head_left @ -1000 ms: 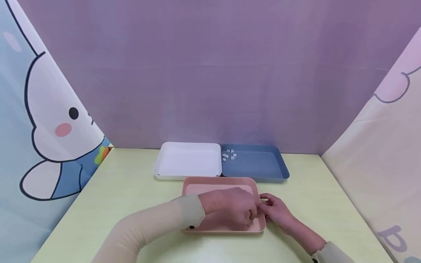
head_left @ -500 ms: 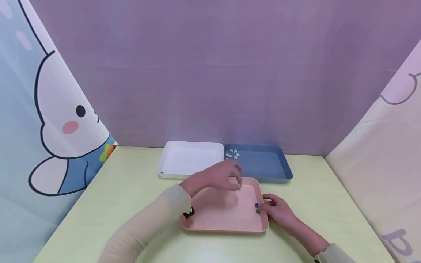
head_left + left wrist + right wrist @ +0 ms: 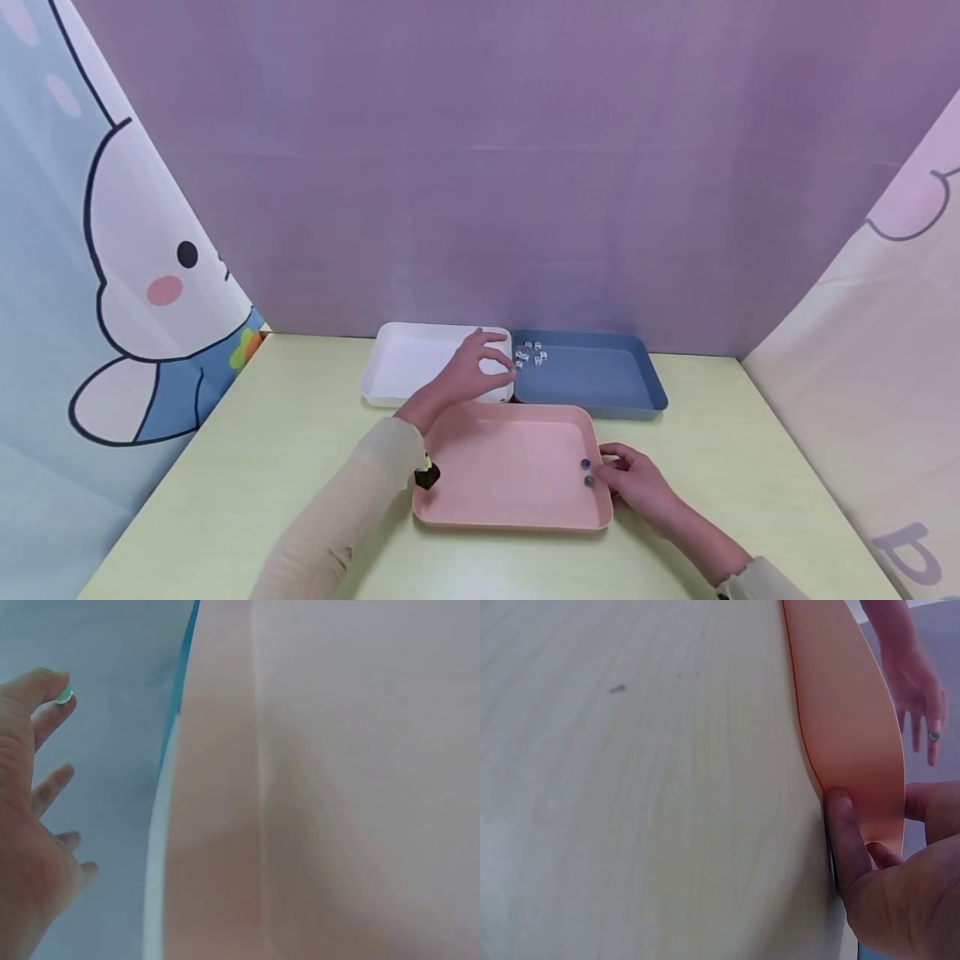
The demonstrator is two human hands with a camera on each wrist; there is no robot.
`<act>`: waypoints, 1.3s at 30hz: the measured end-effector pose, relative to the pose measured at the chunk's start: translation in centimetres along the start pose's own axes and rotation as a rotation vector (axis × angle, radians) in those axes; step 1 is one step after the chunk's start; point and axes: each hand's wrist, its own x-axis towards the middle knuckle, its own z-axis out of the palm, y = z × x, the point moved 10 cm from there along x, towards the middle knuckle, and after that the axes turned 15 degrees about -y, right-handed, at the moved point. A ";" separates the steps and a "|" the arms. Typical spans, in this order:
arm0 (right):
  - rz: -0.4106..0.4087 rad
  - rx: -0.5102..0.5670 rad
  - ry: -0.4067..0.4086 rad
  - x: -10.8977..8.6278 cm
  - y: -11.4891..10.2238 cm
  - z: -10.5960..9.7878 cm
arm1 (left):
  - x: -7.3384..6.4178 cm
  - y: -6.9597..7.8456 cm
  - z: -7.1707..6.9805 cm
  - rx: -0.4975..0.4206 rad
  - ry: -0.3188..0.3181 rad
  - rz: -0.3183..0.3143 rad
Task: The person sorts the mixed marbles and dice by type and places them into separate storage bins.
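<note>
My left hand (image 3: pixel 468 371) is over the right side of the white tray (image 3: pixel 369 379), pinching a small round green glass bead (image 3: pixel 65 694) between thumb and index finger, the other fingers spread. My right hand (image 3: pixel 637 482) grips the right wall of the pink tray (image 3: pixel 510 523). In the right wrist view, one finger lies along the tray's outer side, low by the tabletop. Inside the pink tray, close to the right fingertips, are a dark blue bead (image 3: pixel 586 464) and a grey-green bead (image 3: pixel 589 482).
A blue tray (image 3: pixel 600 383) stands right of the white one, behind the pink tray. Several small white cubes (image 3: pixel 537 360) with dark marks lie at its left end. A purple curtain (image 3: pixel 480 167) rises behind the table (image 3: pixel 712 433), with printed cloths at both sides.
My left hand has risen from the pink tray's right side and moved back and left to the white tray, carrying the green bead. The right hand keeps its hold on the pink tray.
</note>
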 end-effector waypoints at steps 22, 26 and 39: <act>-0.009 0.016 -0.011 0.2 -0.1 -0.1 | 0.4 -4.2 0.6 -0.052 0.101 -0.118; -0.013 0.019 -0.012 0.2 -0.1 0.0 | 0.6 -4.3 0.7 -0.061 0.092 -0.128; -0.008 0.018 -0.021 0.1 -0.2 0.1 | 1.3 -4.6 1.5 -0.030 0.060 -0.082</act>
